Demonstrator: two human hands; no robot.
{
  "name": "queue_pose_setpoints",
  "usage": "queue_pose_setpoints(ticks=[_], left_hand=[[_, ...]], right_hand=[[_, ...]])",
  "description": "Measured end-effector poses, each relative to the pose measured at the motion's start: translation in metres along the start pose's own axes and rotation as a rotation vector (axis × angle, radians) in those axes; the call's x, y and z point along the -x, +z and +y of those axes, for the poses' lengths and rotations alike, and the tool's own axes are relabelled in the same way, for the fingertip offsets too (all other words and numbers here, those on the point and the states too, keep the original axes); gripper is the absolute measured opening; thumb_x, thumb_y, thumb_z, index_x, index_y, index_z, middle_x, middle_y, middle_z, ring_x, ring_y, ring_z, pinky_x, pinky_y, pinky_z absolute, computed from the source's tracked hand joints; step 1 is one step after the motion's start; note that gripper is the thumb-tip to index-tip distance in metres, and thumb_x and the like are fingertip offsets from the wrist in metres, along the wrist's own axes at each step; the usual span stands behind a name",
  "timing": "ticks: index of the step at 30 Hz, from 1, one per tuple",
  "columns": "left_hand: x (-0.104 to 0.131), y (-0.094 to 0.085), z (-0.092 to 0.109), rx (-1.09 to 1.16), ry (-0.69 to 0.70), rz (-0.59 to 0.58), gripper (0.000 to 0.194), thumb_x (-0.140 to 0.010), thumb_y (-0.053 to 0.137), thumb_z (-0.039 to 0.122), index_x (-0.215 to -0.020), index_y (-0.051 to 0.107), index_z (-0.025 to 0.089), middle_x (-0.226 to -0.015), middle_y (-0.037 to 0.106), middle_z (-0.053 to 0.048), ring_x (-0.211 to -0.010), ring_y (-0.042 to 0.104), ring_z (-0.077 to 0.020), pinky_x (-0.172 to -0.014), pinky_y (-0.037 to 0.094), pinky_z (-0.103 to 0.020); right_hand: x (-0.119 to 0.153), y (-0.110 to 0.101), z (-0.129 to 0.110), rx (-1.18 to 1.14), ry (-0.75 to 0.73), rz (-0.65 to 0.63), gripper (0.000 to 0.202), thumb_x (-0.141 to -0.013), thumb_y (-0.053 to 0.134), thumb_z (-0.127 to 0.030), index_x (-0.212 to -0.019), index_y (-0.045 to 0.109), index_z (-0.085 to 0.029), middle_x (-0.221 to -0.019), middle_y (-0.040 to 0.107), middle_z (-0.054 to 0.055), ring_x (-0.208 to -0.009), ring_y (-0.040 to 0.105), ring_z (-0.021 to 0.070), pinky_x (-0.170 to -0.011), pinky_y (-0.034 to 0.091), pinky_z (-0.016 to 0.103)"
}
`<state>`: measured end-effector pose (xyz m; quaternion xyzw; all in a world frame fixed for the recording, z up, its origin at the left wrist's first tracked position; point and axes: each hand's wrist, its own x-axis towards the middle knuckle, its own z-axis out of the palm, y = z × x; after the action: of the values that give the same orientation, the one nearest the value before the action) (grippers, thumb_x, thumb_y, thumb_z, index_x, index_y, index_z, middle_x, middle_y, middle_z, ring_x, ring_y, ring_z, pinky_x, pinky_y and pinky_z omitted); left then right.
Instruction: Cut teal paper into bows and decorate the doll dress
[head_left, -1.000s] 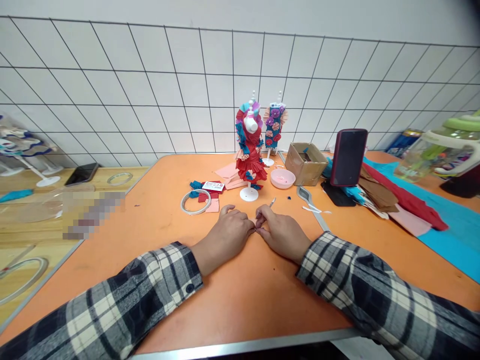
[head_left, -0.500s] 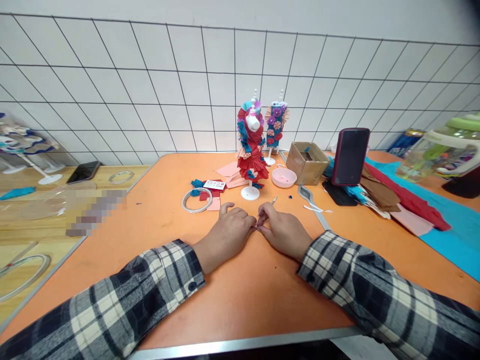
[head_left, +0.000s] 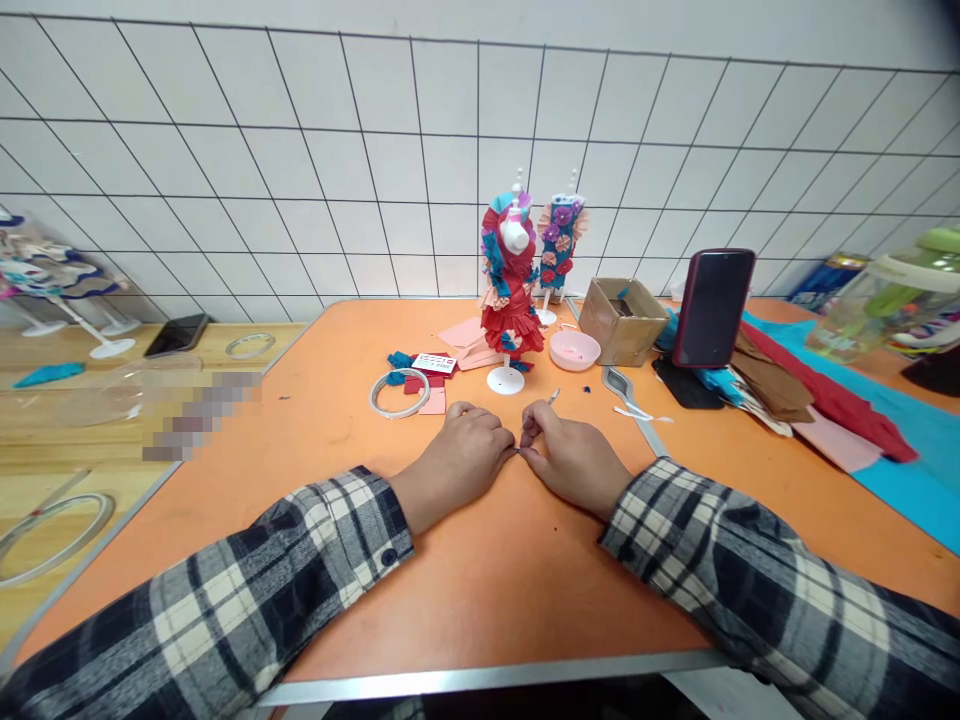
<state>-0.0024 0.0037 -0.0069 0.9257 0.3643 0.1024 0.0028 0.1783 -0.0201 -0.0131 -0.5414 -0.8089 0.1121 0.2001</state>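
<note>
Barely shifts since the earlier frame, bar the view. Pinches a tiny, indistinct scrap with left hand and right hand, both closed on it, at the bench; seems light, soft, best held by its edges.

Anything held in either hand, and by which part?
The left hand and right hand seem to pinch a tiny item between them; too small and hidden to tell what, or by which part.
</note>
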Motion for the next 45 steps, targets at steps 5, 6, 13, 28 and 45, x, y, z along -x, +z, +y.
queue_pose_setpoints(ticks=[5, 6, 13, 28, 45], left_hand=[[0.000, 0.000, 0.000, 0.003, 0.009, 0.023, 0.026, -0.095, 0.049, 0.029, -0.089, 0.072, 0.019, -0.080, 0.066, -0.006, -0.085, 0.059, -0.0201, -0.084, 0.031, -0.039], [0.001, 0.000, 0.000, 0.006, 0.011, 0.035, 0.025, -0.095, 0.048, 0.029, -0.090, 0.071, 0.019, -0.081, 0.066, -0.006, -0.086, 0.058, -0.0203, -0.084, 0.032, -0.039], [0.002, -0.003, 0.002, -0.041, 0.012, 0.097, 0.023, -0.092, 0.052, 0.034, -0.098, 0.066, 0.018, -0.093, 0.064, -0.008, -0.093, 0.055, -0.0236, -0.081, 0.036, -0.037], [0.001, 0.001, -0.006, -0.043, 0.127, 0.089, 0.015, -0.088, 0.053, 0.021, -0.085, 0.067, 0.017, -0.080, 0.066, -0.006, -0.081, 0.060, -0.0192, -0.083, 0.043, -0.035], [0.008, 0.000, -0.004, 0.554, -0.342, 0.256, 0.013, -0.080, 0.055, 0.023, -0.079, 0.066, 0.018, -0.082, 0.071, -0.002, -0.076, 0.065, -0.0167, -0.068, 0.050, -0.026]], right_hand=[[0.001, -0.001, 0.000, 0.009, -0.035, 0.016, 0.019, -0.085, 0.057, -0.019, -0.101, 0.048, -0.022, -0.097, 0.067, 0.002, -0.086, 0.064, 0.0179, -0.067, 0.038, 0.026], [0.001, 0.000, 0.000, -0.002, -0.042, 0.018, 0.019, -0.084, 0.057, -0.018, -0.101, 0.047, -0.022, -0.097, 0.067, 0.001, -0.087, 0.063, 0.0179, -0.068, 0.039, 0.026], [-0.002, 0.003, 0.005, -0.039, -0.057, 0.022, 0.020, -0.082, 0.057, -0.014, -0.097, 0.046, -0.022, -0.091, 0.067, 0.001, -0.084, 0.063, 0.0172, -0.069, 0.040, 0.026], [-0.003, 0.005, 0.012, -0.119, -0.148, 0.082, 0.027, -0.084, 0.057, -0.017, -0.109, 0.045, -0.022, -0.093, 0.069, 0.003, -0.087, 0.064, 0.0185, -0.075, 0.045, 0.030], [0.002, -0.012, 0.004, -1.036, 0.253, -0.136, 0.022, -0.075, 0.061, -0.039, -0.076, 0.054, -0.019, -0.061, 0.039, -0.007, -0.043, 0.031, 0.0060, -0.035, 0.027, 0.018]])
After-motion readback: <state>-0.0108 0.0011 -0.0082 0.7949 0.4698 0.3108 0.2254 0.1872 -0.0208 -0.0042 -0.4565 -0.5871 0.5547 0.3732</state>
